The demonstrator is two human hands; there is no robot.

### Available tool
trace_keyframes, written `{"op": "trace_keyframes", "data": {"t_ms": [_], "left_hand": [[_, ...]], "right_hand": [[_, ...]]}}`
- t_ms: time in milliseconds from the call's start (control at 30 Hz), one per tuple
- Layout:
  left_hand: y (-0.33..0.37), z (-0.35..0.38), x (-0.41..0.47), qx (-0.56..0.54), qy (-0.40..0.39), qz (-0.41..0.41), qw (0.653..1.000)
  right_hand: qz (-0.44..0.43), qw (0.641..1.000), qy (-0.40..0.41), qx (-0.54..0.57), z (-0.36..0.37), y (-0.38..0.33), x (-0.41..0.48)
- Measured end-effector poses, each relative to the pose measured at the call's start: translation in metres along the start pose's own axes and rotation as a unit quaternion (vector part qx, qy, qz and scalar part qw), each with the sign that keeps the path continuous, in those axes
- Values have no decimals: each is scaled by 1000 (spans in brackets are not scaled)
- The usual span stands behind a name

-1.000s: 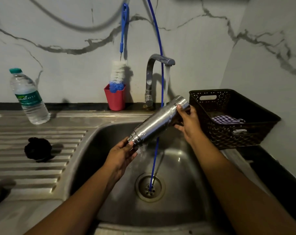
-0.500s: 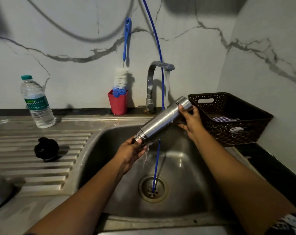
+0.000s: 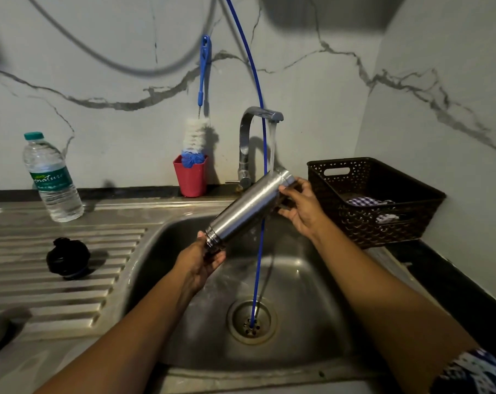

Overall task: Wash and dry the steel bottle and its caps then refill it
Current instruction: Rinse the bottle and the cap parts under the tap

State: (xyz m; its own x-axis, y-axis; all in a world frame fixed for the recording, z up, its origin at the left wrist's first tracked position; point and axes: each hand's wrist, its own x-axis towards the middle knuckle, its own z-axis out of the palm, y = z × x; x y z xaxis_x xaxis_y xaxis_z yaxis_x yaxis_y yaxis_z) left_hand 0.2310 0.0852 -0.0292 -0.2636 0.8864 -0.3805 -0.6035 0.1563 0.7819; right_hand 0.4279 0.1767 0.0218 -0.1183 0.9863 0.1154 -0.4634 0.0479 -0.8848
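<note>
I have the steel bottle [image 3: 246, 209] slanted over the sink [image 3: 326, 280], its upper end under the running tap [image 3: 249, 118]. My left hand [image 3: 201, 265] curls its fingers [image 3: 217, 256] round the lower end, probably the mouth; my right hand [image 3: 302, 207] grips the upper. Wet steel may slip from either.

The steel bottle [image 3: 246, 211] is silvery, the cap [image 3: 67, 261] black, the cup [image 3: 191, 179] red, the brush [image 3: 194, 137] blue and white; the basket [image 3: 383, 223] dark brown lattice, its cloth [image 3: 363, 201] blue-checked, the wall [image 3: 326, 81] white with grey veins.
</note>
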Motion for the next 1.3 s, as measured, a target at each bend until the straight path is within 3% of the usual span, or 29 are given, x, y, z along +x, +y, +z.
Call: {"op": "trace_keyframes", "data": {"t_ms": [233,333,567,767,967,1300], "left_hand": [[2,-2,9,-1,8,23,1000],[3,-4,12,-9,6,39,999],[4,-9,15,-4,37,-1,999],[6,-12,14,8,35,-3,999],[10,-9,8,-25,4,-22,999],[7,-16,13,-4,21,-28,999]], "right_hand": [[-27,994,64,-87,7,5,-2],[-29,992,51,-115,10,5,-4],[-44,993,-16,-108,10,3,-3],[-28,997,0,-66,8,4,-2],[-47,991,48,-112,12,7,-1],[-17,996,-46,-68,13,0,-8]]}}
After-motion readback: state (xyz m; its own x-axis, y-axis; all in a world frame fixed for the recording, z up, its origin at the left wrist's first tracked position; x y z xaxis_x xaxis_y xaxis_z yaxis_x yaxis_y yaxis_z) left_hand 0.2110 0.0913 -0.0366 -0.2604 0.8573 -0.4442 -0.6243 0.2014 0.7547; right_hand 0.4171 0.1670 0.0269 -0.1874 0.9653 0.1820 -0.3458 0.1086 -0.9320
